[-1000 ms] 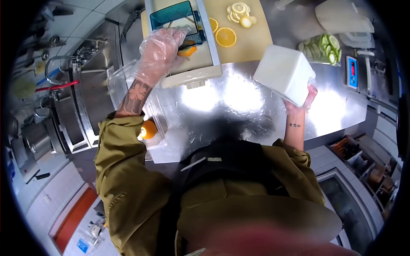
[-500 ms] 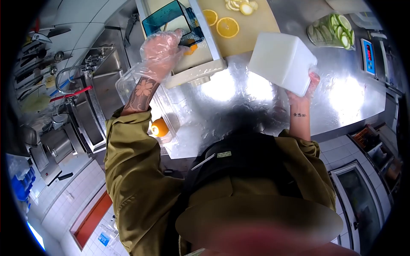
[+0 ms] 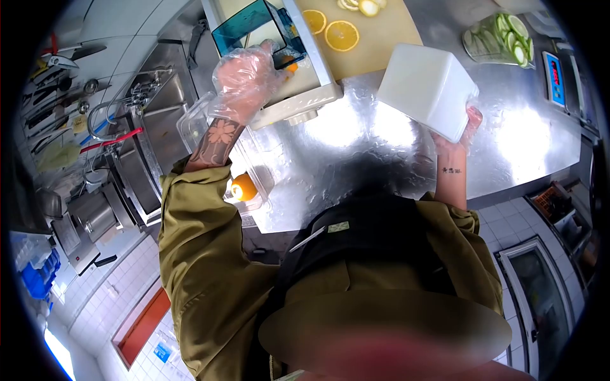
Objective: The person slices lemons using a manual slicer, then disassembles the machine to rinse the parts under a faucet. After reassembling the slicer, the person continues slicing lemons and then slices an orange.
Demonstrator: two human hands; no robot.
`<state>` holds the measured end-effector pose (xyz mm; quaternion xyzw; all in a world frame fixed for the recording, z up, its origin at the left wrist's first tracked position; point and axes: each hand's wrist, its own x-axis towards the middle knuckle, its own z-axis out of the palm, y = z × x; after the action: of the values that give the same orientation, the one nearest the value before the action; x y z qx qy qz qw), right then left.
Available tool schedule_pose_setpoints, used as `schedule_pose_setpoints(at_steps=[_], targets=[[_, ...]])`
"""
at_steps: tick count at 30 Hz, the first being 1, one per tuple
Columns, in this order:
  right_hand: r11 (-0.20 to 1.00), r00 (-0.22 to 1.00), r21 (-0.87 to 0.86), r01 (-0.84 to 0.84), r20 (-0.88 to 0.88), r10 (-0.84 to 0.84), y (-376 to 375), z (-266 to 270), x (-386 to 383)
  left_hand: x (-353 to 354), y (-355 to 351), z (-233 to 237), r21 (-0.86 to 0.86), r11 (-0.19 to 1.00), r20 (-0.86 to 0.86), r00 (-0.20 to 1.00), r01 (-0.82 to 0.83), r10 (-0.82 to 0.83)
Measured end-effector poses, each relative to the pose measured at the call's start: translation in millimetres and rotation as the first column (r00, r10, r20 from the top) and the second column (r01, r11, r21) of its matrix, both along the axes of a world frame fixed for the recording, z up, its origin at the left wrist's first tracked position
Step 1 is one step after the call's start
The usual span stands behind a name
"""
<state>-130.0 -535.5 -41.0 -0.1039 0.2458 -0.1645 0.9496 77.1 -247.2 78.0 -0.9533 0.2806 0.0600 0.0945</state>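
Note:
My left hand (image 3: pixel 244 79), in a clear plastic glove, reaches to the cream slicer (image 3: pixel 298 95) and touches an orange piece (image 3: pixel 289 65) by its blue guard (image 3: pixel 251 28). Whether the fingers grip the piece is hidden by the glove. My right hand (image 3: pixel 462 130) holds a white square container (image 3: pixel 427 89) up above the steel counter (image 3: pixel 356 146). Orange slices (image 3: pixel 341 35) lie on the cutting board (image 3: pixel 375 38) beyond the slicer.
A clear tub (image 3: pixel 244 168) with a whole orange (image 3: pixel 244 187) sits at the counter's left edge. A sink with tap (image 3: pixel 136 114) lies further left. Sliced green fruit in a container (image 3: pixel 499 38) and a small scale (image 3: pixel 555 76) stand at the far right.
The view has shifted, so everything sits a little lower and to the right. My left hand stays at the slicer and my right hand keeps holding the white container.

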Motion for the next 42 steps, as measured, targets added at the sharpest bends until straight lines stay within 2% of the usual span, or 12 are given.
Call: schedule_pose_setpoints(at_steps=[5, 13, 20, 24, 27, 28, 31, 32, 34, 37, 40, 42], targets=[[1.000, 1.000, 0.014, 0.000, 0.013, -0.001, 4.1, -4.6, 2.1, -4.1, -6.0, 0.4, 0.055, 0.997, 0.029, 0.999, -0.048, 0.046], [0.999, 0.997, -0.026, 0.027, -0.072, -0.028, 10.4, -4.9, 2.1, -5.4, -3.4, -0.3, -0.057, 0.998, 0.015, 1.000, -0.008, 0.008], [0.995, 0.996, -0.053, -0.080, 0.022, 0.081, 0.4, -20.4, -5.3, -9.5, -9.1, -2.2, -0.118, 0.987, -0.029, 0.994, -0.110, 0.107], [0.995, 0.996, -0.059, -0.083, 0.012, 0.084, 4.9, -22.0, -3.6, -9.7, -10.0, 6.1, -0.096, 0.992, -0.022, 0.997, -0.078, 0.077], [0.995, 0.997, -0.059, -0.083, -0.001, 0.083, 5.7, -20.1, -2.3, 21.6, 9.5, -3.1, -0.006, 0.991, -0.025, 0.990, 0.136, -0.136], [0.995, 0.997, -0.054, -0.083, -0.008, 0.083, 6.0, -20.0, -3.9, 30.8, 8.7, -0.6, 0.084, 0.986, -0.090, 0.987, 0.144, -0.137], [0.991, 0.994, -0.079, -0.112, 0.004, 0.113, 3.9, -23.0, -6.6, 73.3, 36.0, -25.1, -0.061, 0.918, -0.244, 0.887, 0.391, -0.393], [0.991, 0.995, -0.087, -0.104, -0.002, 0.104, 5.4, -18.6, -6.1, 93.4, 27.8, -13.8, -0.009, 0.821, -0.560, 0.677, 0.571, -0.477], [0.991, 0.996, -0.106, -0.085, -0.016, 0.084, 7.4, -7.2, -7.3, 97.8, 12.7, -2.5, 0.096, 0.760, -0.583, 0.655, 0.643, -0.481], [0.996, 0.998, -0.063, -0.058, -0.026, 0.056, 6.3, -5.9, -14.3, 124.0, 29.2, -25.1, -0.057, 0.711, -0.602, 0.544, 0.701, -0.585], [0.999, 1.000, -0.047, -0.017, 0.010, 0.018, 5.5, -8.2, -15.1, 132.4, 34.5, -33.6, -0.151, 0.738, -0.639, 0.505, 0.658, -0.581], [0.998, 1.000, -0.050, -0.023, 0.016, 0.023, 1.6, -13.0, -15.5, 137.8, 35.6, -36.2, -0.236, 0.676, -0.624, 0.425, 0.698, -0.656]])
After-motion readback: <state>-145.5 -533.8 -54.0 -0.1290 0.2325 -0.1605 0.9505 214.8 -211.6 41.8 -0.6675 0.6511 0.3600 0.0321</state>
